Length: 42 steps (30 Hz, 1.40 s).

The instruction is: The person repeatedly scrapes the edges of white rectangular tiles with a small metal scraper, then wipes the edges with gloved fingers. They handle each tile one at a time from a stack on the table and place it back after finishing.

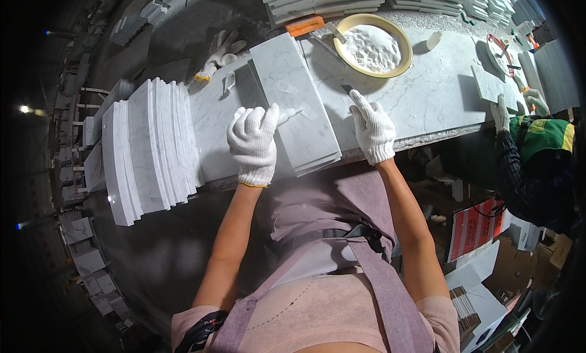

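Note:
My left hand [253, 136], in a white knit glove, is closed around a small translucent squeeze bottle [290, 114]. The bottle's narrow nozzle points right, over a white marble slab [299, 87] with grey veins. A wet-looking round patch shows on that slab, just beyond the bottle. To the slab's right, my right hand [371, 127], gloved too, pinches a small dark flat-tipped blade [347, 88]. Most of the blade is hidden by the fingers. The slab lies on top of another one at the bench's near edge.
Several marble slabs [149, 148] stand on edge at the left. A yellow-rimmed bowl [372, 45] of white powder sits at the back, beside an orange block [304, 26]. Loose gloves [220, 54] lie far left. A co-worker in green [543, 136] handles a slab [486, 83] at right.

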Each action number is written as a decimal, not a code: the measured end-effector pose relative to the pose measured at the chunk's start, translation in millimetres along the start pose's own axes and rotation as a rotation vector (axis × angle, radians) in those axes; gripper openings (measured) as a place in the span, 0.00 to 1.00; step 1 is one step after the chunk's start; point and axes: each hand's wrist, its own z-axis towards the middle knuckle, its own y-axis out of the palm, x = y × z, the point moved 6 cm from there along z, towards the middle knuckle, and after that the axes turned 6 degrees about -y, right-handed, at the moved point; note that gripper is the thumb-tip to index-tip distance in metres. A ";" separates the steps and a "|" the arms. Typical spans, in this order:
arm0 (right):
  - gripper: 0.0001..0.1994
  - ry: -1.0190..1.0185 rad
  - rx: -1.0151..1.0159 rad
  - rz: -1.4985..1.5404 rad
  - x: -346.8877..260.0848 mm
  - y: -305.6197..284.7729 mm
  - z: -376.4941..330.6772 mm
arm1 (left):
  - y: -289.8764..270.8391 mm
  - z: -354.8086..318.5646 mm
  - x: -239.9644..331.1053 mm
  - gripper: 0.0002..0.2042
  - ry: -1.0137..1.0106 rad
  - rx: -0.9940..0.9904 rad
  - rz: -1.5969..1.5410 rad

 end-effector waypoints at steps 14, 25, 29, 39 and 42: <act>0.24 -0.008 0.032 0.012 -1.3 -1.2 -1.1 | 14.4 -20.7 -13.8 0.26 -0.170 -0.118 0.010; 0.27 -0.092 0.090 0.141 -6.1 -3.8 -1.0 | 34.5 -72.8 -89.1 0.23 -0.970 -0.163 -0.449; 0.26 -0.141 0.103 0.162 -6.1 -7.7 0.7 | 51.4 -80.6 -118.6 0.24 -1.244 -0.128 -0.671; 0.31 0.706 -0.249 0.809 19.8 -37.1 -73.7 | 65.9 -82.4 -132.6 0.26 -0.974 -0.131 -0.267; 0.33 0.708 -0.200 1.065 6.4 -49.3 -83.3 | 57.0 -80.5 -124.9 0.28 -0.925 -0.117 -0.301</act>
